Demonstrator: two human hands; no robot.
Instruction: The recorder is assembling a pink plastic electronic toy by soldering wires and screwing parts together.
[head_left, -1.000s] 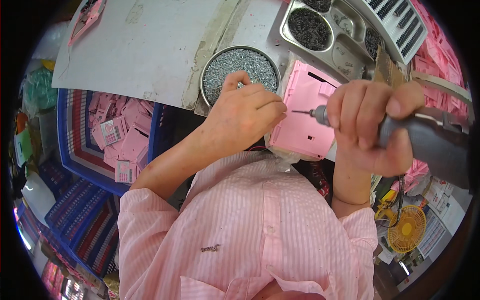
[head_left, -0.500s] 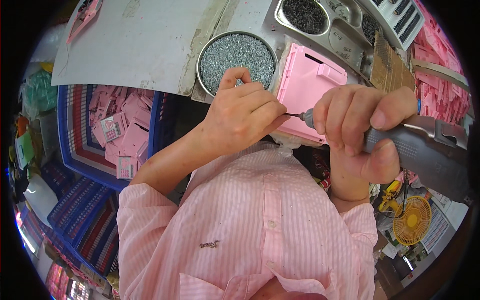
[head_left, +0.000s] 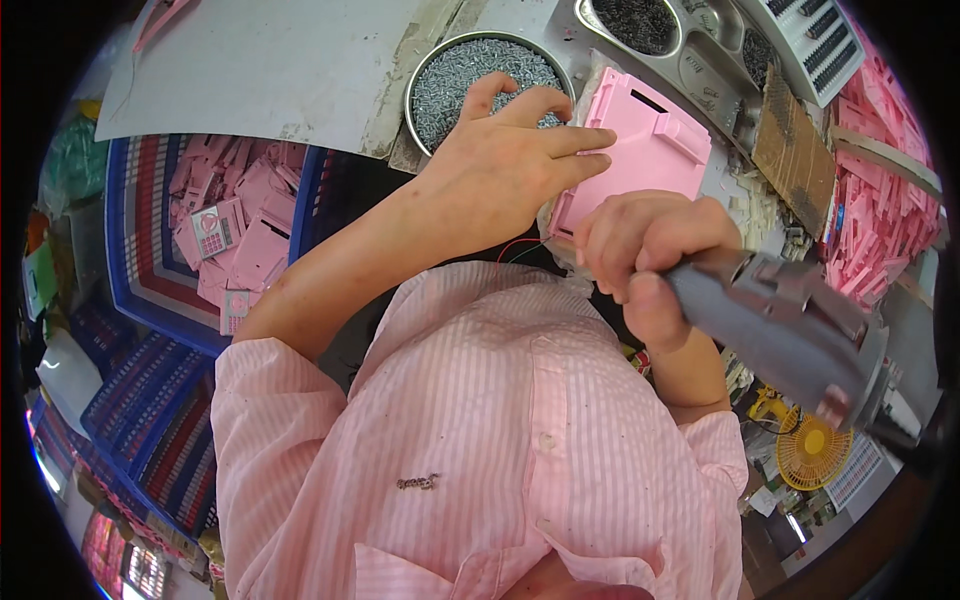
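My right hand (head_left: 655, 250) is wrapped round a dark grey electric screwdriver (head_left: 780, 320); its thin bit points left beside the lower edge of a pink plastic panel (head_left: 640, 150). Whether the bit touches the panel cannot be made out. My left hand (head_left: 515, 155) is open with its fingers spread. Two of its fingertips reach over the panel's left side, and the others lie above the rim of a round metal bowl (head_left: 480, 60) full of small silvery screws. Thin red and dark wires (head_left: 515, 243) show below the left hand.
On the left a blue basket (head_left: 125, 250) holds pink panels, some with keypads. A metal compartment tray (head_left: 690, 70) with dark screws, a cardboard piece (head_left: 790, 150) and a heap of pink parts (head_left: 880, 180) lie to the right. A yellow fan (head_left: 815, 450) stands lower right.
My left hand has opened out of its pinch at the screwdriver's bit and spread over the panel's side. The right hand and screwdriver have moved left and down, and the view has shifted slightly.
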